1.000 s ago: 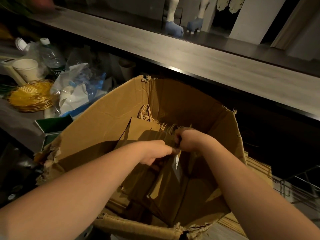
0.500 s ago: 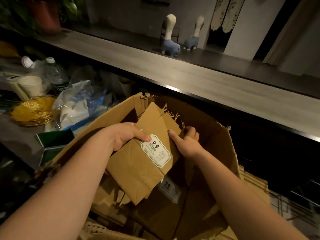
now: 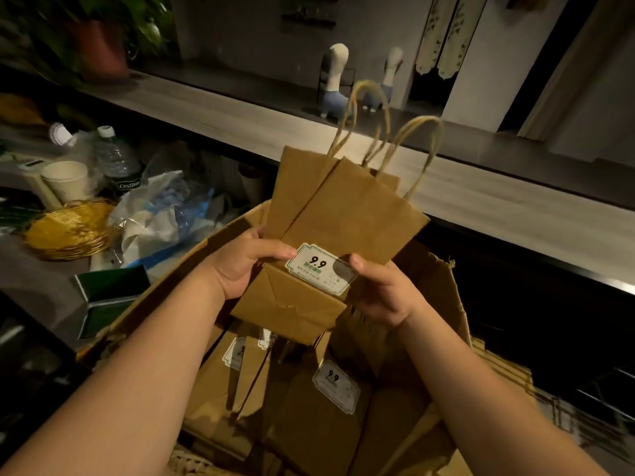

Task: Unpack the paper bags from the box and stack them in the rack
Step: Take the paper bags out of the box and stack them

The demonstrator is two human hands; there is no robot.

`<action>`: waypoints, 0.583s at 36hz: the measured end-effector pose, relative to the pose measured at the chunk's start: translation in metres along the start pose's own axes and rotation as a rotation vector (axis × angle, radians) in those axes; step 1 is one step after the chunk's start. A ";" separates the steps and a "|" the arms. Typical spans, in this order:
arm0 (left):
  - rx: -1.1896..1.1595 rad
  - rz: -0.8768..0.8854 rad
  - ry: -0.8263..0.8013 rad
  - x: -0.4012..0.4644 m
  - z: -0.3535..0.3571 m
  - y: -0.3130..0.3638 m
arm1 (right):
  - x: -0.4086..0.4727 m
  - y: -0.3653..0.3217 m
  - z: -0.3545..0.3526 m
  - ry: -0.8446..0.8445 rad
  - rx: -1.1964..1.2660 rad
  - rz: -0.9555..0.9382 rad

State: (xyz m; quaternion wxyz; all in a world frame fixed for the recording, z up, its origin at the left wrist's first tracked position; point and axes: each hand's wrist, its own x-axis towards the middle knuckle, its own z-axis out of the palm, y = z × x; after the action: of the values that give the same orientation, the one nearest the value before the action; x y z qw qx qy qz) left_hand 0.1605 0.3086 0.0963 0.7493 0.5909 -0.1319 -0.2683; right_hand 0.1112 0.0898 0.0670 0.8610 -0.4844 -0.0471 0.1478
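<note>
A small bundle of flat brown paper bags [image 3: 347, 214] with twine handles is held upright above the open cardboard box [image 3: 443, 304]. My left hand [image 3: 244, 266] grips the bundle's left side near a white "9.9" label, and my right hand [image 3: 381, 290] grips its right side. More flat paper bags [image 3: 309, 407] with the same labels lie inside the box below. A wire rack [image 3: 591, 410] shows dimly at the lower right, partly hidden by my right arm.
A long counter ledge [image 3: 481, 194] runs behind the box. To the left lie a yellow wicker basket [image 3: 68, 231], a paper cup [image 3: 67, 180], a water bottle [image 3: 118, 166], plastic wrapping [image 3: 161, 214] and a green box [image 3: 110, 297]. Two figurines [image 3: 335, 84] stand on the far ledge.
Both hands went from reaching into the box to lifting a bundle of bags out; it now stands upright above the box with handles showing.
</note>
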 end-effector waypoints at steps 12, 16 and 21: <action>0.145 -0.125 0.087 0.012 0.021 -0.022 | 0.003 0.002 0.005 0.445 -0.254 -0.079; 0.221 -0.118 0.148 0.014 0.022 -0.024 | 0.001 0.002 0.008 0.440 -0.255 -0.043; 0.311 -0.023 0.294 0.012 0.018 -0.025 | -0.001 0.003 0.014 0.315 -0.248 0.014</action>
State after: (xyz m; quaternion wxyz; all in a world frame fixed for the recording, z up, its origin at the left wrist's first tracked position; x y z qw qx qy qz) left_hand 0.1547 0.2830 0.0762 0.6573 0.7336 -0.0540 -0.1642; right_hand 0.1068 0.1022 0.0721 0.7903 -0.6043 0.0735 0.0691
